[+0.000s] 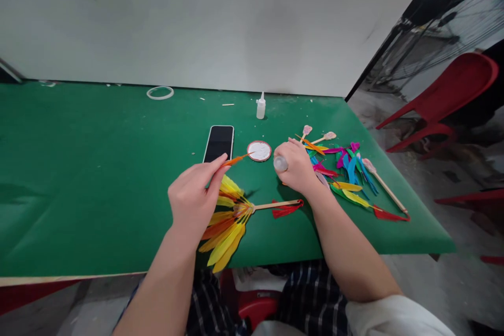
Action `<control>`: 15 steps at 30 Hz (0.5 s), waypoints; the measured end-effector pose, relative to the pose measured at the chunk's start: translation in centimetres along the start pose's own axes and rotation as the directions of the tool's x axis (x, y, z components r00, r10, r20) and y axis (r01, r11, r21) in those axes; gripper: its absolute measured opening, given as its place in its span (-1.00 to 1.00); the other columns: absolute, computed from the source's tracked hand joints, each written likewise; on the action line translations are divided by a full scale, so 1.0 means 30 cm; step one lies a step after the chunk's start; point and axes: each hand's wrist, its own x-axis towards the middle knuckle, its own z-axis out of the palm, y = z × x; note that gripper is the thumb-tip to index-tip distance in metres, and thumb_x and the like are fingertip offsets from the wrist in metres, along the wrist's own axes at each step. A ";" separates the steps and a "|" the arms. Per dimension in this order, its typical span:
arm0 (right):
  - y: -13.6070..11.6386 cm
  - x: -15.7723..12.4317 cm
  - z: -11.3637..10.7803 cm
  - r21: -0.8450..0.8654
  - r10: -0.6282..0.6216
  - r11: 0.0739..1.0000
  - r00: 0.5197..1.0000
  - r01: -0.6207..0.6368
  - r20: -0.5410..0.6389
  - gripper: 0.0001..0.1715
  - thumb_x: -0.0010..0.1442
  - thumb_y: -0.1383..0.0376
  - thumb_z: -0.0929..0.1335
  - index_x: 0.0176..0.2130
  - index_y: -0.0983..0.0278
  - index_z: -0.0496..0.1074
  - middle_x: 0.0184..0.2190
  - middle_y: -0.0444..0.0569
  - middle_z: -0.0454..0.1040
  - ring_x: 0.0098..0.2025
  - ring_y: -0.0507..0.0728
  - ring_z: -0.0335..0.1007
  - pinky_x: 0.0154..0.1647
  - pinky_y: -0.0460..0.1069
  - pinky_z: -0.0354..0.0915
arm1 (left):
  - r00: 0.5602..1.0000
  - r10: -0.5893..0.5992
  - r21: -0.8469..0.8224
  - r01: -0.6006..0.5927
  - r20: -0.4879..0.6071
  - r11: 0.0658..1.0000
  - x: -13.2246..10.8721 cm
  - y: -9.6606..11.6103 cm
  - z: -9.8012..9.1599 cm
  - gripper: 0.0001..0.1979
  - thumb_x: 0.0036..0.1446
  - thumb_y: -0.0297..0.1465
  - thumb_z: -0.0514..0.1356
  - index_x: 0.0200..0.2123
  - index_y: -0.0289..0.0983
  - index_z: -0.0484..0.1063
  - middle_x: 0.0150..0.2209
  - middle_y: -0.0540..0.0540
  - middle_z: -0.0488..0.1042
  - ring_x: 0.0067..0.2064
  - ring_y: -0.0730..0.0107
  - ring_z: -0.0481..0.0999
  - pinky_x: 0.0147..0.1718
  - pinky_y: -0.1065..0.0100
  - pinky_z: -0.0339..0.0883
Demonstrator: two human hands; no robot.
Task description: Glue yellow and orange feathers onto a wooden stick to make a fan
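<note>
My left hand point(195, 197) pinches an orange feather point(235, 160) by its stem, and the feather's tip reaches a small round lid holding white glue point(259, 150). Beneath that hand lies a fan of yellow and orange feathers point(226, 220) on a wooden stick point(275, 204) with a red tassel point(287, 210). My right hand point(297, 167) is closed around a small clear bottle point(280, 163) lying on its side, just right of the lid. A pile of loose coloured feathers point(346, 168) sits to the right of that hand.
A black phone point(219, 143) lies face up left of the lid. A white glue bottle point(260, 106) and a white ring point(160, 93) stand near the wall on the green table point(79, 178). Another stick with a red tassel point(388, 197) lies at right. Red chairs point(449, 94) stand beyond the table's edge.
</note>
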 end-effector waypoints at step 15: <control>0.015 0.030 -0.110 0.981 0.607 0.072 0.789 -0.181 0.101 -0.57 0.00 0.02 0.23 -0.62 0.26 0.36 -0.68 -0.16 0.22 -0.61 -0.04 0.17 -0.56 -0.07 0.21 | 0.947 0.287 -0.342 -0.225 0.144 0.913 -0.019 0.078 -0.002 -0.64 -0.02 -0.65 0.18 -0.15 -0.20 0.42 -0.22 -0.02 0.53 -0.18 0.36 0.49 -0.23 0.26 0.42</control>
